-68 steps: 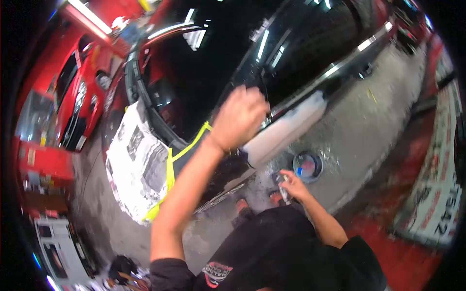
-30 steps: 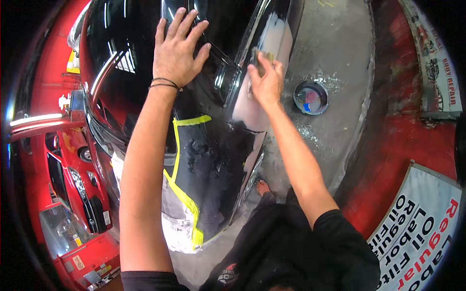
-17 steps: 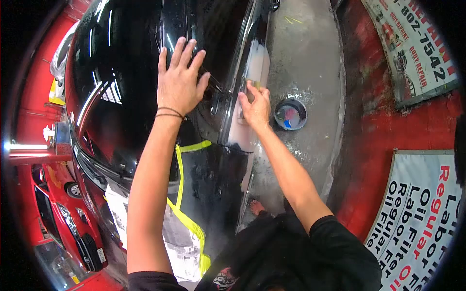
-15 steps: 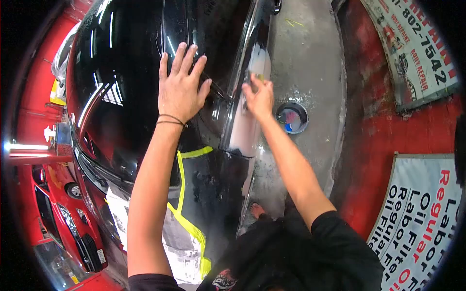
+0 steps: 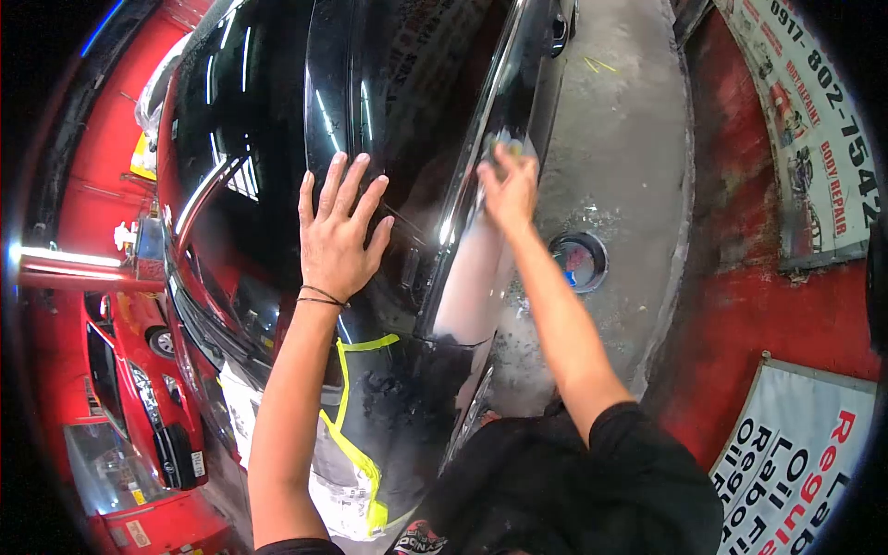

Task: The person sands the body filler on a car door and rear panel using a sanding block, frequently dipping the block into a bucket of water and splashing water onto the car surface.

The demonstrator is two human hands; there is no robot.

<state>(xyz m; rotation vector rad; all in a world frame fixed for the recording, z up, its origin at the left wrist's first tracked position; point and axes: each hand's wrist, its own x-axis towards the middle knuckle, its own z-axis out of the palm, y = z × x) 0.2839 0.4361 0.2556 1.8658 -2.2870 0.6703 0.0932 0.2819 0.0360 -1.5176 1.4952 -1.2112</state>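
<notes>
My left hand (image 5: 339,242) lies flat with fingers spread on the glossy black car (image 5: 242,83), near the roof pillar and side window. A dark cord circles that wrist. On the car's side, my right hand (image 5: 514,194) is closed around a small yellowish-green sanding pad (image 5: 505,148), blurred and partly hidden by the fingers. It presses on the door panel, at the far end of a pale pinkish-white filler patch (image 5: 470,289). The panel around the patch looks wet.
On the wet concrete floor (image 5: 618,139) right of the car stands a round dark bucket (image 5: 603,264) with something blue inside. Yellow tape (image 5: 344,388) and masking paper (image 5: 340,498) cover part of the rear. A red car (image 5: 148,398) stands left; banners (image 5: 803,120) hang on the red wall.
My right hand has slid forward along the door panel with the pad, uncovering more of the pale patch. My left hand stays on the car, slightly further back. The view has shifted.
</notes>
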